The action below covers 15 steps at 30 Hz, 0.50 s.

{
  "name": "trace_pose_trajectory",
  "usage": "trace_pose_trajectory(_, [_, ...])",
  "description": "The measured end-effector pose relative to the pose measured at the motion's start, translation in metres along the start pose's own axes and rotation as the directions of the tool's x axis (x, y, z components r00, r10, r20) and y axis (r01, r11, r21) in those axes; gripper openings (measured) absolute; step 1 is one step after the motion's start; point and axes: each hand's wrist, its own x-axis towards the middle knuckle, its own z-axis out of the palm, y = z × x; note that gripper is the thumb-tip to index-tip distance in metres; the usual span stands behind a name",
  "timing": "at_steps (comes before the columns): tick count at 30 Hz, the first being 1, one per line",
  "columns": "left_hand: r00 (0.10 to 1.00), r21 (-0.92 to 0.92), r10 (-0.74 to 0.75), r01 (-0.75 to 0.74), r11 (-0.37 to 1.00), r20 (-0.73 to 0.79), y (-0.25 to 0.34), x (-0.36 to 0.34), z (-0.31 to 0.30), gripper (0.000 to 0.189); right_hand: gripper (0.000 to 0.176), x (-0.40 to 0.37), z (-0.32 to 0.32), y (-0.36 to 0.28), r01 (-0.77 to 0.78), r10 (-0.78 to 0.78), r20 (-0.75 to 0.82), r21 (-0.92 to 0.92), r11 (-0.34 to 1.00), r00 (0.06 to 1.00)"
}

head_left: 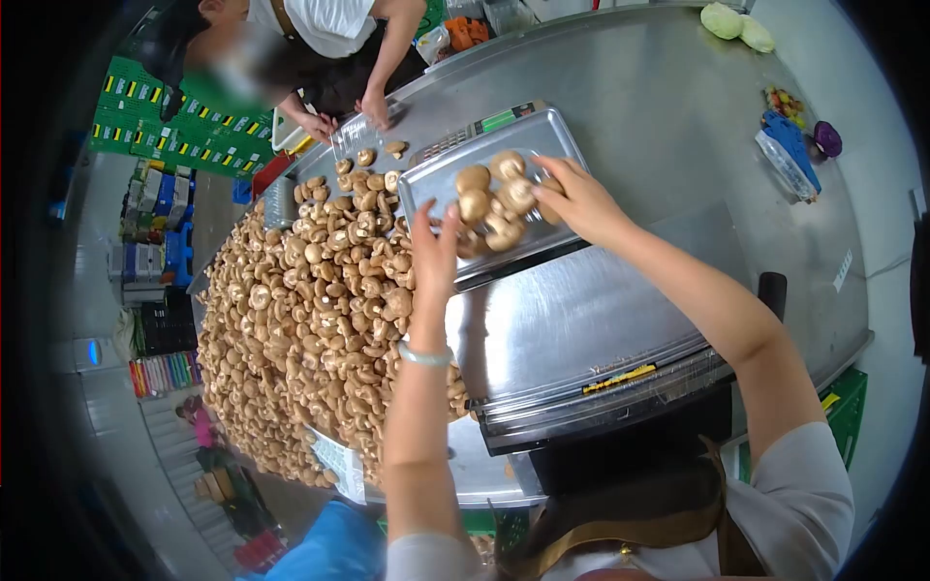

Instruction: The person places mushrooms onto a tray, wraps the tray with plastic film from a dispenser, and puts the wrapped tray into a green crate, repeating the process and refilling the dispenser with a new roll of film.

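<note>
Seen from the middle of a shallow, round-cornered metal tray [533, 136], the person's left hand [436, 250] is hovering at 8 o'clock, its fingers spreading apart, a smooth pale bangle [424, 354] circling its wrist. At 3 o'clock the right hand [587, 203] is curving beside one mushroom [550, 201]; whether its fingers are pinching it, I cannot tell. Between the hands, plump mushrooms [516, 196] with domed tan caps are clustering on the tray, a few blurred. Beyond, at 8 o'clock, a great heap of mushrooms [320, 300], brown caps and curled pale stems, is spreading over the table. At 5 o'clock a flat, brushed-metal plate [572, 310] is gleaming. At 10 o'clock a co-worker's hands [373, 108] are touching clear, shiny plastic [355, 140]. Farther off, at 2 o'clock, rounded pale-green cabbages [722, 21] are sitting on grey metal.
</note>
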Motion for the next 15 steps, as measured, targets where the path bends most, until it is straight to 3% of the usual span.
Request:
trace_pose_trajectory(1, [1.0, 0.065, 0.011, -0.011, 0.998, 0.015, -0.001, -0.022, 0.003, 0.063, 0.049, -0.022, -0.013, -0.008, -0.024, 0.025, 0.035, -0.006, 1.0, 0.999])
trace_pose_trajectory(3, [0.99, -0.033, -0.116, 0.119, 0.992, 0.08, 0.028, -0.078, 0.011, 0.061, 0.049, -0.072, -0.032, -0.013, -0.063, 0.064, 0.085, -0.021, 0.998, 0.994])
trace_pose_trajectory(4, [0.995, -0.017, -0.073, 0.074, 0.997, 0.068, 0.023, -0.102, 0.02, 0.059, 0.05, -0.097, -0.039, -0.012, -0.078, 0.08, 0.1, -0.028, 0.997, 0.992])
trace_pose_trajectory(7, [0.983, 0.04, -0.131, 0.127, 0.991, 0.128, 0.038, -0.161, 0.029, 0.06, 0.05, -0.16, -0.052, -0.011, -0.161, 0.167, 0.102, -0.065, 0.985, 0.981])
trace_pose_trajectory(10, [0.996, 0.167, -0.026, 0.011, 0.986, 0.087, 0.049, -0.187, 0.027, 0.071, 0.054, -0.19, -0.064, -0.019, -0.202, 0.201, 0.083, 0.012, 0.979, 0.976])
trace_pose_trajectory(13, [0.906, 0.111, 0.391, -0.41, 0.905, 0.161, 0.067, -0.179, 0.015, 0.094, 0.058, -0.202, -0.076, -0.035, -0.104, 0.108, 0.019, -0.136, 0.985, 0.994])
trace_pose_trajectory(14, [0.855, 0.065, 0.42, -0.459, 0.886, 0.302, 0.072, -0.173, 0.016, 0.113, 0.059, -0.206, -0.079, -0.038, -0.053, 0.066, 0.061, -0.199, 0.978, 0.996])
trace_pose_trajectory(15, [0.802, 0.126, 0.449, -0.531, 0.838, 0.394, 0.082, -0.174, 0.018, 0.119, 0.06, -0.21, -0.08, -0.039, -0.001, 0.03, 0.108, -0.262, 0.965, 0.994])
